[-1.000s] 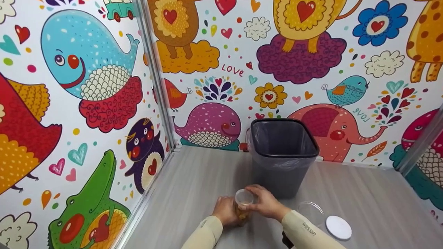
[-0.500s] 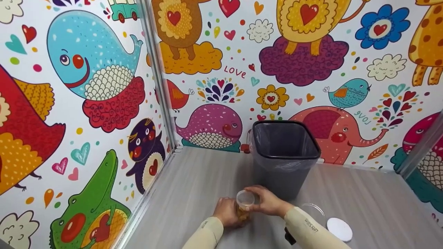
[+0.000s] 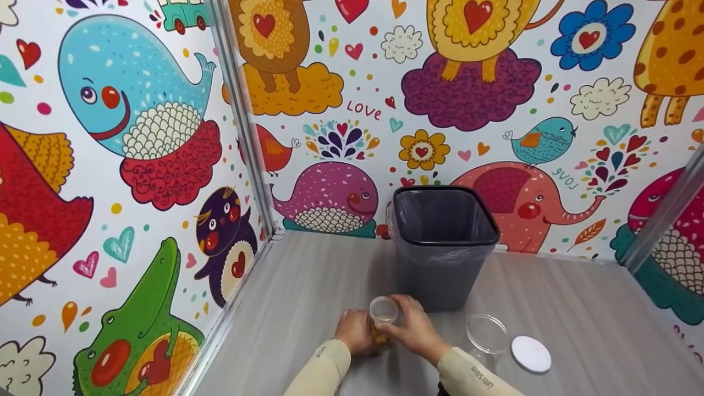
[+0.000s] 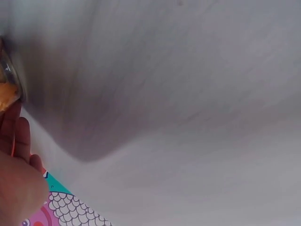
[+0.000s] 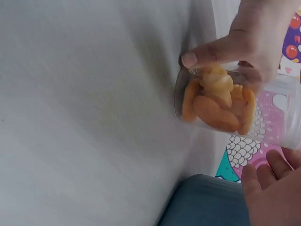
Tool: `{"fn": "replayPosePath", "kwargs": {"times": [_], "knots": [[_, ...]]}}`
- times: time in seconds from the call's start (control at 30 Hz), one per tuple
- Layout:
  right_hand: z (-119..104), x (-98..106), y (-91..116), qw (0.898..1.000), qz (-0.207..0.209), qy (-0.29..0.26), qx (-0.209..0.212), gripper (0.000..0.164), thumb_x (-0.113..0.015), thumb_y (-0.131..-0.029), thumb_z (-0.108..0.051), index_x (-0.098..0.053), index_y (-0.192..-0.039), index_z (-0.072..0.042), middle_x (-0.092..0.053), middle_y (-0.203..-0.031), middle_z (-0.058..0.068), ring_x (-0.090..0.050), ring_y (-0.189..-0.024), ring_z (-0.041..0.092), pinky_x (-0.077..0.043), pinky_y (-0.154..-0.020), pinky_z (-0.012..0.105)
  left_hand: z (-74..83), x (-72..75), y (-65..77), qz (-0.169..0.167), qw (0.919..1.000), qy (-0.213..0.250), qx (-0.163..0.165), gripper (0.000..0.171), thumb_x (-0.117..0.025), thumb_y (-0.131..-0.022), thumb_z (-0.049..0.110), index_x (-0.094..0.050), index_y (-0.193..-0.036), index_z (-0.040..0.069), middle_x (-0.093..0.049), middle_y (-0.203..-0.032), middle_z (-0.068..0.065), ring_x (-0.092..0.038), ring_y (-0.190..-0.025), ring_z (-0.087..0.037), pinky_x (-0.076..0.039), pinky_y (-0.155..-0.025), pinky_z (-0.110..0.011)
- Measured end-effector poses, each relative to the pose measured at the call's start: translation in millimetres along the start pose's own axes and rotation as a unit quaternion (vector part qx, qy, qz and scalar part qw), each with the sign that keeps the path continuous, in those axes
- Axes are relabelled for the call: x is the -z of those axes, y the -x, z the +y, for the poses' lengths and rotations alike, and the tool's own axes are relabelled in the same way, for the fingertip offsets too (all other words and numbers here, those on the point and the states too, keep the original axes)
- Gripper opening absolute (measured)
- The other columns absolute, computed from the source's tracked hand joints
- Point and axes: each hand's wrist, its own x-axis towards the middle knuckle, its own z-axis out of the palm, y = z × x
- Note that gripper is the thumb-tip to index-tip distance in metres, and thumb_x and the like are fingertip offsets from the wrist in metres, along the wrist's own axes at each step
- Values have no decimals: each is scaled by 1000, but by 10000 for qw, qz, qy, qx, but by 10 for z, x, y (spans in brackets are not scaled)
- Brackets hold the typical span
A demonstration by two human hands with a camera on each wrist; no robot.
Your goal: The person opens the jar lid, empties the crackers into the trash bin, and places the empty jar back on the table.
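Note:
A clear plastic jar [image 3: 384, 311] stands upright on the table, with several orange-yellow rounded pieces [image 5: 216, 113] in its lower part. My left hand [image 3: 355, 331] grips the jar low down, its thumb near the base in the right wrist view. Around the jar's round top, my right hand [image 3: 415, 327] holds the rim between thumb and fingers. In the left wrist view, only the jar's bottom edge [image 4: 10, 70] and part of the left hand [image 4: 21, 174] show at the left side.
A dark grey bin [image 3: 440, 280] with a clear liner stands just behind the hands, close to the right one. Right of the right forearm are a second clear jar [image 3: 488, 347] and a white round lid [image 3: 531, 354] lying flat. Patterned walls [image 3: 330, 137] enclose the table.
The head view has shifted slightly. My right wrist has swung a little inward while its fingers stay at the jar's rim, and the second jar shows more fully. The left hand keeps its grip.

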Motion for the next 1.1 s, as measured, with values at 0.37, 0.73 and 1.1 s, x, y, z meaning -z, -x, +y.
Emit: {"fn": "replayPosePath", "kwargs": {"times": [0.37, 0.73, 1.1], "knots": [[3, 122, -95, 9993, -366, -98, -49, 67, -85, -76, -44, -60, -123, -2, -59, -120, 10, -55, -112, 32, -45, -95, 52, 22, -5, 2, -92, 9991, 368, 168, 44, -89, -58, 54, -67, -76, 21, -62, -68, 11, -59, -69, -15, -47, -84, -38], [50, 448, -332, 9806, -1903, -434, 175, 69, -84, -81, -31, -55, -136, 0, -54, -135, 17, -49, -125, 39, -38, -103, 57, 76, 47, -72, -192, 9975, 651, 214, 41, -85, -64, 56, -67, -76, 21, -61, -66, 13, -59, -67, -12, -47, -85, -40], [60, 243, -222, 9905, -1267, -496, 203, 67, -84, -80, -28, -55, -133, 2, -56, -129, 19, -52, -119, 38, -40, -100, 57, -23, -10, -11, 32, 9976, 676, 170, 37, -84, -66, 54, -66, -74, 23, -62, -66, 14, -59, -67, -11, -47, -82, -40]]}}
